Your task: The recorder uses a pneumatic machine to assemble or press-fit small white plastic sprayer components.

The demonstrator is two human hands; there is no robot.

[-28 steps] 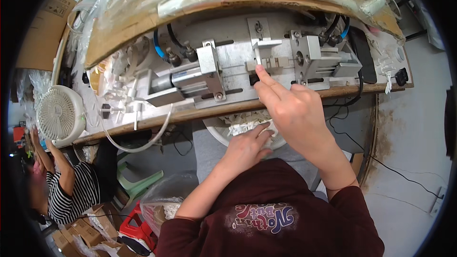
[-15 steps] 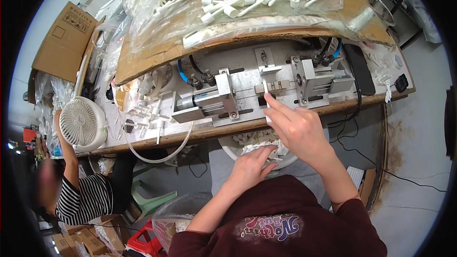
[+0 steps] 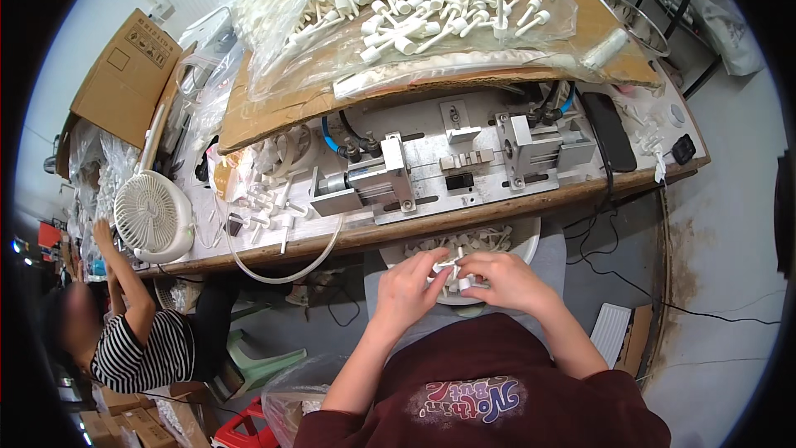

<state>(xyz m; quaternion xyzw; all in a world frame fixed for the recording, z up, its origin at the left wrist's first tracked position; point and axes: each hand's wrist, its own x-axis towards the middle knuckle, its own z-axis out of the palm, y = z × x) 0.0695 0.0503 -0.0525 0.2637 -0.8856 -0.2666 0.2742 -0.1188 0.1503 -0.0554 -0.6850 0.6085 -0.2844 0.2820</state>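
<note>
Over a white basin (image 3: pixel 531 245) of white plastic parts (image 3: pixel 489 239), my two hands are close together. My left hand (image 3: pixel 405 289) is closed, pinching a small white plastic piece (image 3: pixel 445 266) between thumb and fingers. Next to it, my right hand (image 3: pixel 507 280) is closed around a white plastic part with a round cup-like end (image 3: pixel 464 283); its fingers partly hide it. Beyond the hands, a metal clamping fixture is bolted to the bench, with a left cylinder block (image 3: pixel 390 170), a right one (image 3: pixel 531 149) and a small slotted holder (image 3: pixel 466 160) between them.
Many white cup-ended stems (image 3: pixel 431 12) lie on plastic and a cardboard sheet (image 3: pixel 290 108) above the fixture. A white fan (image 3: pixel 152 214), loose parts (image 3: pixel 269 207), a looping clear hose (image 3: pixel 286 280) and a black phone (image 3: pixel 608 133) are on the bench. Another person (image 3: pixel 141 348) sits at left.
My right hand has come down from the fixture holder to the basin, taking the white part out. My left hand has lifted slightly and now pinches a white piece beside it.
</note>
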